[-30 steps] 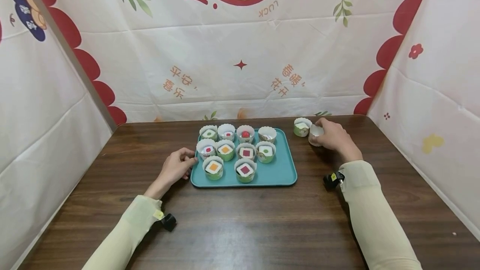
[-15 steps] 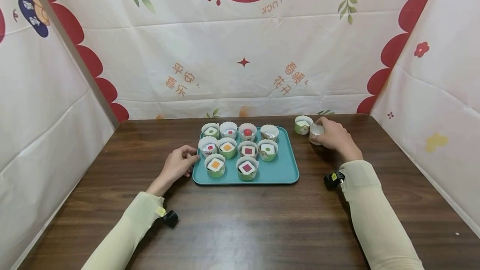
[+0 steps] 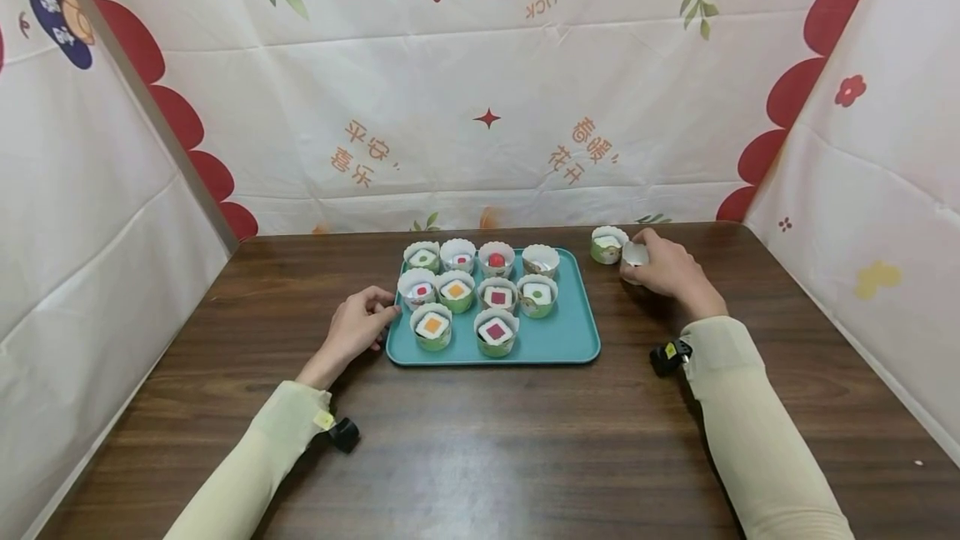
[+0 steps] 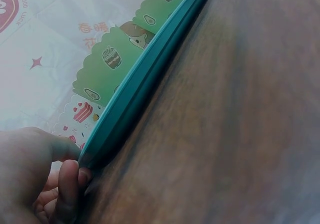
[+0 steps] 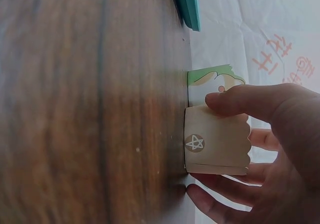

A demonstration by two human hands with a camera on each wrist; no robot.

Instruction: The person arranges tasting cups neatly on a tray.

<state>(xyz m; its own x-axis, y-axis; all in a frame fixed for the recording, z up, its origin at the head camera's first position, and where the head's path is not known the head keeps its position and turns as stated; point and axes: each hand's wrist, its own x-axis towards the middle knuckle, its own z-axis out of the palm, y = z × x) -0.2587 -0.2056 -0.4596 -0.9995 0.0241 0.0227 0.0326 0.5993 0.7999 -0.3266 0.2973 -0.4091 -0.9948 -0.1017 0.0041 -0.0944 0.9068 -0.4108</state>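
Note:
In the head view my right hand (image 3: 669,267) grips a cream scalloped paper baking cup (image 3: 635,254) at the back right of the table. Thumb and fingers curl round that cup, and a star mark shows on its side in the right wrist view. Right against it stands a green paper cup (image 3: 606,248) with a white piece inside. On the left, my left hand (image 3: 356,327) pinches the rim of a teal tray (image 3: 562,340), thumb and finger at its edge. Several paper cups sit on the tray, holding white squares with orange, dark red or green centres; one (image 3: 497,260) holds something red.
The dark brown wooden table (image 3: 480,457) extends around the tray. A white printed cloth (image 3: 450,73) hangs behind the table and along both sides. The tray's right part is bare teal. A small white speck (image 3: 918,463) lies near the right edge.
The head view has shifted slightly, so the scene sits a little higher and further right. Both hands keep their hold on the tray and the cup.

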